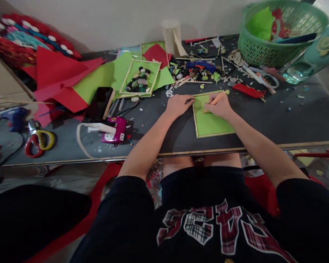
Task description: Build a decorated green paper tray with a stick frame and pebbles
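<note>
Green framed sheet point(212, 123) lies flat on the dark table point(279, 120), both forearms angled inward. Right hand's point(221, 107) pinched round an orange pen point(221, 96); left hand point(178, 105) rests at the frame's corner, can't tell if it's gripping anything.

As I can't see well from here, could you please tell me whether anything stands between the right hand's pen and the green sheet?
Nothing visible does: the right hand holds the pen directly over the green sheet. The left hand is at the left side of the frame.
</note>
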Demonstrator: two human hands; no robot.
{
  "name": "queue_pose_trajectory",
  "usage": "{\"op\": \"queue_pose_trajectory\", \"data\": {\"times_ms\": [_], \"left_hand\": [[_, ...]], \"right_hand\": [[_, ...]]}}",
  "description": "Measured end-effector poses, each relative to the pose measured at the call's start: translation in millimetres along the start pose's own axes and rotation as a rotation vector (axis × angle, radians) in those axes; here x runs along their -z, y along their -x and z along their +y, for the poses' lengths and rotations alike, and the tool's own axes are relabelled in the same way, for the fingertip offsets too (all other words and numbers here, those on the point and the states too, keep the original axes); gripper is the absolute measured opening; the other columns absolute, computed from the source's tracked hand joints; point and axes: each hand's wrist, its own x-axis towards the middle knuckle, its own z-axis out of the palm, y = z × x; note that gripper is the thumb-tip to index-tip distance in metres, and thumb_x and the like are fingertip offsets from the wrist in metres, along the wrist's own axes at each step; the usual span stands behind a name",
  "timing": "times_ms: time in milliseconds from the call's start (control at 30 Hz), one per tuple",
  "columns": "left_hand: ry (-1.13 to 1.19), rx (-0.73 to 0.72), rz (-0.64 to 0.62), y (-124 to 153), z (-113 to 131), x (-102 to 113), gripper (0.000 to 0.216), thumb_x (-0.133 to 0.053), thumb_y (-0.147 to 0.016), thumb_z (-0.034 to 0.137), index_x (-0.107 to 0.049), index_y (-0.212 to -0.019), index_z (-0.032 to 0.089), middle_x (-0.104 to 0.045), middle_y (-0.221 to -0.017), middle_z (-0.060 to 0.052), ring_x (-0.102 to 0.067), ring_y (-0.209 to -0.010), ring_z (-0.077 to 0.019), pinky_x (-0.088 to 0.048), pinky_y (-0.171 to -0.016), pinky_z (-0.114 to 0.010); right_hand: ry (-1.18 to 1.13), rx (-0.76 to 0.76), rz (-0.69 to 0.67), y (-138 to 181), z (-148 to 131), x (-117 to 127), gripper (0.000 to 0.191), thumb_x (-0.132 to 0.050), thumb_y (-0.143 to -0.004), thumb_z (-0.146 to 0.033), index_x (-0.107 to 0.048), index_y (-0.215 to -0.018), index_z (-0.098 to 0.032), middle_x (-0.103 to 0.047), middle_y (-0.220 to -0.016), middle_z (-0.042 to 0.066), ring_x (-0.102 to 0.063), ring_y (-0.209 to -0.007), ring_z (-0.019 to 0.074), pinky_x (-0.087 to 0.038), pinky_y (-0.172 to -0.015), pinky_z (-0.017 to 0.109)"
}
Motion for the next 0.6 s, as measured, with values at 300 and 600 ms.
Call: {"op": "queue_pose_trajectory", "data": {"times_ms": [300,600], "left_hand": [[0.001,-0.010,0.007,-2.0,-3.2,-1.4,0.037,-0.053,-0.106,0.047,-0.077,-0.130,0.033,-0.083,-0.116,-0.005,-0.075,-0.105,-0.0281,-0.053,-0.085,-0.034],[0.018,0.029,-0.011,-1.1,-0.2,1.8,0.035,-0.056,-0.105,0.046,-0.076,-0.130,0.034,-0.082,-0.112,-0.005,-0.073,-0.107,-0.0277,-0.051,-0.087,-0.034]], "right_hand": [[-0.037,0.000,-0.147,12.7,-7.2,2.6,0.039,-0.067,-0.066,-0.002,-0.037,-0.050,-0.020,-0.035,-0.050,-0.007,-0.030,-0.054,0.0068,-0.021,-0.054,0.029],[0.036,0.098,-0.288,26.0,-18.9,1.5,0.036,-0.067,-0.065,-0.004,-0.038,-0.050,-0.019,-0.040,-0.049,-0.005,-0.032,-0.053,0.0069,-0.024,-0.054,0.029]]}}
